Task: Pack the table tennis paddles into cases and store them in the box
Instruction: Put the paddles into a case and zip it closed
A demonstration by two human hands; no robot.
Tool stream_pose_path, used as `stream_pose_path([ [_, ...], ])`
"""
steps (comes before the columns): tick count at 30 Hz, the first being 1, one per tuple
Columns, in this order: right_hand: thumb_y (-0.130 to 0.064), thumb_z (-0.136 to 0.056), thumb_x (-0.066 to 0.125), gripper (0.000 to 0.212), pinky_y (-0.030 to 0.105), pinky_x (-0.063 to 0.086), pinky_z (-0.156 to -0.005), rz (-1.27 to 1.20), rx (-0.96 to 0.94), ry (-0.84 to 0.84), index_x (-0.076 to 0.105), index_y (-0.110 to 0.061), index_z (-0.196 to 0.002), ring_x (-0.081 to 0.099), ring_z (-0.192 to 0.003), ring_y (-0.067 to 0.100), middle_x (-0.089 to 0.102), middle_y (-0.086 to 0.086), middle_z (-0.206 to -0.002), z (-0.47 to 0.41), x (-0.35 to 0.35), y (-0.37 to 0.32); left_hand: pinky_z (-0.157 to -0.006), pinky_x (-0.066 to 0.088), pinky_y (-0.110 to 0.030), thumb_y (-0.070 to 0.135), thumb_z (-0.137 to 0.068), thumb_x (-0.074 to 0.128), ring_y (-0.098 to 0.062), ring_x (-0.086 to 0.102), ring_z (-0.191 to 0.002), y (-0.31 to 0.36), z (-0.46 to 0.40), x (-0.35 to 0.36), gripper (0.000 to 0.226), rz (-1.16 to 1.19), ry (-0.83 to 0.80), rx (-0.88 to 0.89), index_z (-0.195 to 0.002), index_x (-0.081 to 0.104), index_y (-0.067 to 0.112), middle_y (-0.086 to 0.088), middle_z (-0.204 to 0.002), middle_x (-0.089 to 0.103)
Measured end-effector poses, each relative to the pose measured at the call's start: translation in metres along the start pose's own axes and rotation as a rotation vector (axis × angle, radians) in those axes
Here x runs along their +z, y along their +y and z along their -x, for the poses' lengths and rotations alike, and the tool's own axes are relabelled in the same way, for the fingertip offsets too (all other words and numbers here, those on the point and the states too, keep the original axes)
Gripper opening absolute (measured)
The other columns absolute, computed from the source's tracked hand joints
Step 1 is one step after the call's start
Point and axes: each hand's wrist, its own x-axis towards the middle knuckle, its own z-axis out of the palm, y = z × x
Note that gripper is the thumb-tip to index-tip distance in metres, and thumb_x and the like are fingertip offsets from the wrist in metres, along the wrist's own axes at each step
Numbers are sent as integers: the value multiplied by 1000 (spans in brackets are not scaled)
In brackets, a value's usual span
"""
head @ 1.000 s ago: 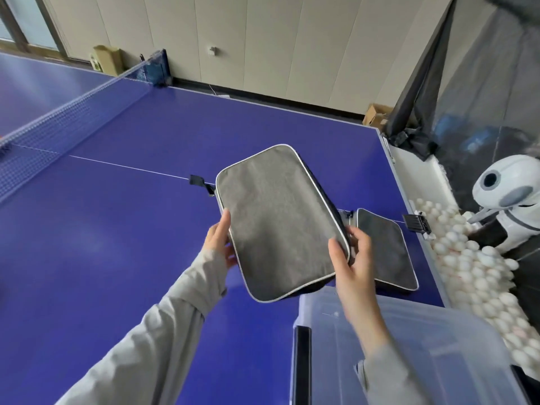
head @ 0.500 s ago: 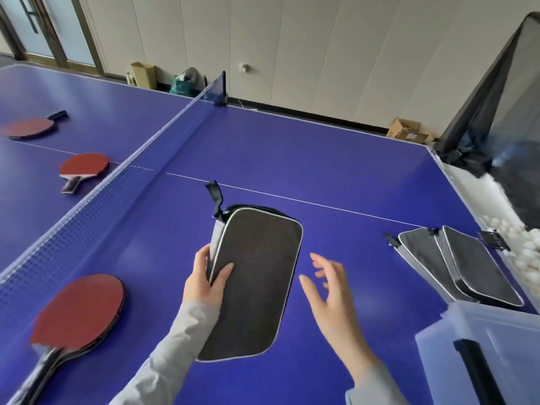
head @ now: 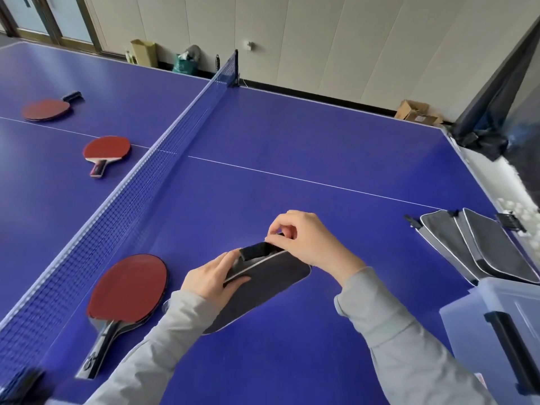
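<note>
Grey fabric case (head: 260, 285) flat on blue table (head: 292, 135), steadied by left hand (head: 209, 280), zip end pinched by right hand (head: 304, 244). Risk of snagging if tugged askew. Nearest paddle (head: 127, 290) just beside; box (head: 496, 325) rightward.

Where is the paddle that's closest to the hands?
In the head view the nearest paddle lies flat on the blue table, on the person's left beside the net, just left of the left hand.
</note>
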Motion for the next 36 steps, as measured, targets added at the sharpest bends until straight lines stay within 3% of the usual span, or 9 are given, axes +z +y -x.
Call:
stream_pose_path([
  [5,-11,-80,62,14,17,40,-56,-128,64,184,56,-20,-70,50,-56,7,57,-8,-59,10,-5,8,-82,42,-19,53,-83,58,-8,60,-100,3,-5,-5,47,65,-71,-91,-126,44,41,28,-106,56],
  [8,-10,-78,62,10,32,48,-61,-178,130,123,58,-14,-71,60,-60,20,64,1,-63,14,-20,19,-84,47,-26,54,-79,62,-14,63,-96,7,-6,-8,45,88,-130,-86,-119,45,45,30,-95,55],
  [11,-9,-83,62,9,24,51,-62,-259,197,152,63,-15,-76,60,-55,10,68,2,-67,23,-30,39,-79,49,-26,57,-68,63,-13,63,-81,8,-9,-13,51,185,-117,-105,-110,36,51,27,-77,61],
  [15,-6,-87,60,10,18,48,-58,-385,306,227,67,-12,-83,57,-55,7,65,2,-67,40,-32,72,-66,42,-7,30,-65,80,-1,56,-66,8,-16,-24,50,456,61,-150,-87,51,64,26,-77,62],
  [21,-10,-91,58,12,25,52,-62,-343,337,278,67,-13,-84,60,-55,9,65,2,-66,63,-6,87,-60,52,-16,4,-75,74,-2,61,-59,11,-27,-36,36,856,187,-302,-92,63,34,11,-67,70],
  [24,-12,-91,58,12,35,57,-69,-306,310,278,66,-13,-83,66,-59,12,68,2,-67,69,12,81,-54,52,-16,4,-79,70,-1,62,-55,14,-30,-34,30,963,243,-398,-92,61,29,11,-64,71],
  [28,-8,-90,58,13,36,56,-69,-253,211,274,64,-11,-80,66,-62,14,67,0,-65,80,38,68,-52,51,-19,11,-83,68,-3,61,-48,10,-36,-34,20,1080,404,-579,-93,58,25,7,-62,69],
  [32,-10,-87,60,13,36,51,-61,-198,147,309,62,-16,-76,61,-59,19,64,0,-63,95,58,66,-41,42,-6,16,-85,68,2,57,-47,4,-41,-38,29,1052,627,-753,-108,52,18,6,-72,56],
  [36,-9,-84,61,13,24,43,-52,-136,51,391,58,-16,-73,51,-54,11,56,-5,-60,106,84,55,-56,43,-15,22,-83,69,-7,53,-66,4,-40,-25,43,1069,764,-937,-121,53,12,6,-77,54],
])
